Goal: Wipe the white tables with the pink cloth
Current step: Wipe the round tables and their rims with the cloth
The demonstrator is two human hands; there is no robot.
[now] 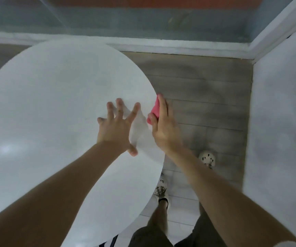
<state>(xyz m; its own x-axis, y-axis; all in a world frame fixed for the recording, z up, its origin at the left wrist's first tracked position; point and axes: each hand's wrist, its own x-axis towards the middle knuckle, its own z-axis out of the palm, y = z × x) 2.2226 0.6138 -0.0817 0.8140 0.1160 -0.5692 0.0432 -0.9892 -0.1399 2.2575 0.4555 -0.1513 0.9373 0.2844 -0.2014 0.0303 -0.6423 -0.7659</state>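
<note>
At the round white table's [54, 104] right edge, my right hand [163, 127] presses the pink cloth [154, 111] against the rim while my empty left hand [117, 125] splays flat; next I'd sweep inward.

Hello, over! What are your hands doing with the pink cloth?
Left hand open, spread on round white table. Right hand gripping pink cloth at table's edge. Nothing in the way.

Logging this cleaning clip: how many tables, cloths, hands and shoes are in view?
White tables: 2, a round table and another table
Pink cloth: 1
Hands: 2, left hand, right hand
Shoes: 2, and
Total: 7
</note>
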